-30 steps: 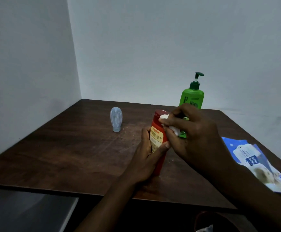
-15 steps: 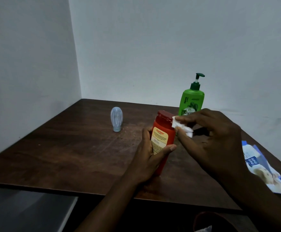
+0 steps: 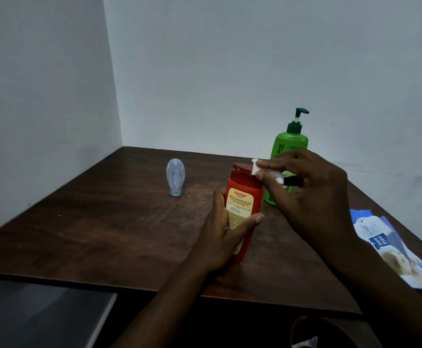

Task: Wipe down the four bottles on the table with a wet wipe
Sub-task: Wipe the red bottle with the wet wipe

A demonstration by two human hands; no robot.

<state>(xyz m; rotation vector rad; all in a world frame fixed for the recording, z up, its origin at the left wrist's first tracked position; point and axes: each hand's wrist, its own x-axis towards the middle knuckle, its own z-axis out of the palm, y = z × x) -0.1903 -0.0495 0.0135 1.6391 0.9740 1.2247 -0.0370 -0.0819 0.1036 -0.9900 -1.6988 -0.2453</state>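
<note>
A red bottle [image 3: 243,194] with a yellow label stands upright in the middle of the dark wooden table [image 3: 109,222]. My left hand [image 3: 223,237] grips its lower body, thumb across the front. My right hand [image 3: 308,194] pinches a small white wet wipe [image 3: 260,168] against the red cap's right edge. A green pump bottle [image 3: 290,144] stands behind, partly hidden by my right hand. A small dark object [image 3: 292,181] shows under my right fingers. A small pale blue bottle [image 3: 175,179] stands upside down at the left.
A blue and white wet wipe pack [image 3: 390,247] lies flat near the table's right edge. White walls close the corner behind the table. A dark round rim [image 3: 313,322] shows below the front edge.
My right hand has moved with the wipe from over the cap off to the right, then back to the cap's right edge. My left hand keeps its grip on the red bottle.
</note>
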